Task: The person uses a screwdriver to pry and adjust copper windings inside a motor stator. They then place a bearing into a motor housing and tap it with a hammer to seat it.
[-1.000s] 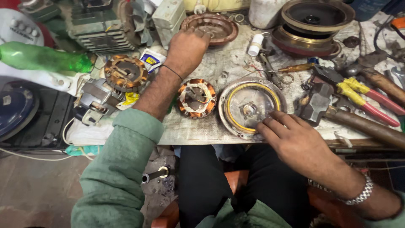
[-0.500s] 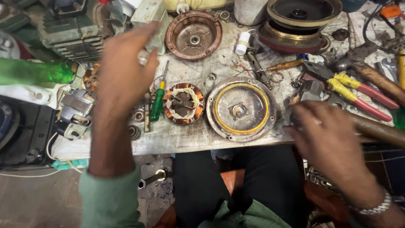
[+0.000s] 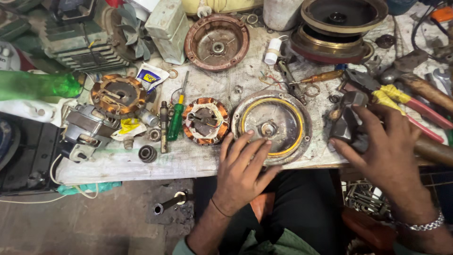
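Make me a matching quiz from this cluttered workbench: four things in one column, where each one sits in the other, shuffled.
Things:
1. left hand
2. right hand
3. green-handled screwdriver
4. green bottle

Places:
A. far left edge of the bench
B. on the round metal cover with the yellow ring
C. just left of the copper-wound stator
D. on a dark metal block

Pairs: 1-B, 2-D, 3-C, 4-A

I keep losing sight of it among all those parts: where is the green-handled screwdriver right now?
In the head view the green-handled screwdriver lies on the bench left of centre, just left of the copper-wound motor core and right of a dark metal rod.
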A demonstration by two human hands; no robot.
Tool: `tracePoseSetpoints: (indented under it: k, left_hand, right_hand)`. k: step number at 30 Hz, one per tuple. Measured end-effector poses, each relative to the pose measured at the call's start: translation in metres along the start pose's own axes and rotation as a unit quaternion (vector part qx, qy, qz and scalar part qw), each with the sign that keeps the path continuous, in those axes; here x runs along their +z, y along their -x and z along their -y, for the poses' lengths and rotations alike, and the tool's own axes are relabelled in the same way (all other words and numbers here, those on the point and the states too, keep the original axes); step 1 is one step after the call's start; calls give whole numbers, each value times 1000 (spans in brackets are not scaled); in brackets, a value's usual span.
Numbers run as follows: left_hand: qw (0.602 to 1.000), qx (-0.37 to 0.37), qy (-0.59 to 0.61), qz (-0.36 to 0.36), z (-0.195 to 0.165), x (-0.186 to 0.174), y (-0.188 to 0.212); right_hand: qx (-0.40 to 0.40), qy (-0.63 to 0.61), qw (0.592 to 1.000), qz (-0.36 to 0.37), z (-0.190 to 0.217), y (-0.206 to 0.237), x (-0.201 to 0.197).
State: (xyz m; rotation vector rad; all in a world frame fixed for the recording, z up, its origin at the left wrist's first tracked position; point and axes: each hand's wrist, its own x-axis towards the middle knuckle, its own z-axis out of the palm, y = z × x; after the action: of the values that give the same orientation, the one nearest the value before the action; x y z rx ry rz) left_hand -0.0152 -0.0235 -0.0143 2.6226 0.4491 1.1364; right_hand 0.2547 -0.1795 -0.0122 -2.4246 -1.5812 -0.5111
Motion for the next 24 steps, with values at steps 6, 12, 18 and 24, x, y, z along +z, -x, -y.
tracePoseSetpoints:
  k: [6, 12, 18, 24]
  left_hand:
    - [998, 4, 29, 53, 3, 1, 7]
    - [994, 14, 91, 58, -1, -3, 11]
    - [993, 6, 101, 69, 0, 1, 7]
    - [990, -11, 120, 70, 6, 4, 6]
  right_hand:
    - [4, -15, 1000, -25, -2, 7, 3]
    - [3, -17, 997, -76, -2, 15, 14]
    - [-19, -7, 995, -95, -10, 21, 19]
    - [-6, -74, 995, -62, -2, 9, 0]
